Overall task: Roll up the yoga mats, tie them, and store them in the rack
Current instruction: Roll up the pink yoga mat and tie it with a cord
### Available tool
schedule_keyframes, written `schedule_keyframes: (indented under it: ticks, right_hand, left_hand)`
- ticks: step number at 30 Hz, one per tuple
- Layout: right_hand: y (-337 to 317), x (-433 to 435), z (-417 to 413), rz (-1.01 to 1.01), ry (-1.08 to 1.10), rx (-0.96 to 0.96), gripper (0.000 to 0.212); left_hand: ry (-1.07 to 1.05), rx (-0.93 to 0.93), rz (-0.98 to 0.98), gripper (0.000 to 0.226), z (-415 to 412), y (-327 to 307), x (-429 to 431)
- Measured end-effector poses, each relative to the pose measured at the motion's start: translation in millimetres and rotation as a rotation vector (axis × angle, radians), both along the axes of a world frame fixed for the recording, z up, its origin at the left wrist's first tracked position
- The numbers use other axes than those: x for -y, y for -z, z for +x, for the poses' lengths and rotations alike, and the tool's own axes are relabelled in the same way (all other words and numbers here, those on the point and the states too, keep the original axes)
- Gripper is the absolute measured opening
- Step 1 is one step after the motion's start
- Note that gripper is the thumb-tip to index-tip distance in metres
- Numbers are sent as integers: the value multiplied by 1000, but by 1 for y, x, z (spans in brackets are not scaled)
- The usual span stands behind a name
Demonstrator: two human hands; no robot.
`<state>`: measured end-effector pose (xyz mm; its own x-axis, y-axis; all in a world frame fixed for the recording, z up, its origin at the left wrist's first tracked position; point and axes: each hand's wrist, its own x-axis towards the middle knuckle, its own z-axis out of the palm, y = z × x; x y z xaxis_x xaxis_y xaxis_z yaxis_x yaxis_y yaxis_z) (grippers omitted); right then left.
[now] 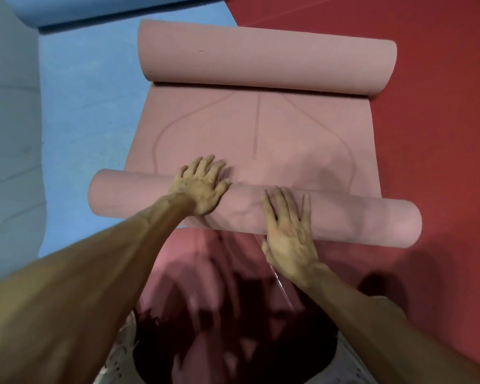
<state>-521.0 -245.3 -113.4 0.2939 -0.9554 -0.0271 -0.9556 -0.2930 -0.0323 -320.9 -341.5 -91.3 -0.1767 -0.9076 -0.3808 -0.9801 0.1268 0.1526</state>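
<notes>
Pink yoga mat (255, 128) curled at both ends; flat hands (203, 187) (288, 231) press near roll.

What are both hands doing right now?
Left hand: open, pressing on the near roll.
Right hand: open, flat on the same roll.

We reach both bare arms forward and down, our left forearm (94, 273) coming in from the lower left and our right forearm (385, 328) from the lower right. Our left hand (203, 187) lies palm down, fingers spread and bent a little. Our right hand (288, 231) lies flat, palm down, fingers straight and spread, nearer to us, close beside the left without touching it
</notes>
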Motion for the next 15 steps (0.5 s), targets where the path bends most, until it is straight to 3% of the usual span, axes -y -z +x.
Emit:
schedule_keyframes:
  ticks: [7,11,15]
  right_hand:
    - [3,24,4,20,49,-59,115]
    - [7,43,4,26,49,-72,130]
    - [3,55,2,-15,25,-126,116]
  left_hand:
    - [-23,-38,36,54,-4,5,33]
    - [-39,-67,-113,44,-7,7,40]
    - [-120,-143,-270,32,-11,-2,35]
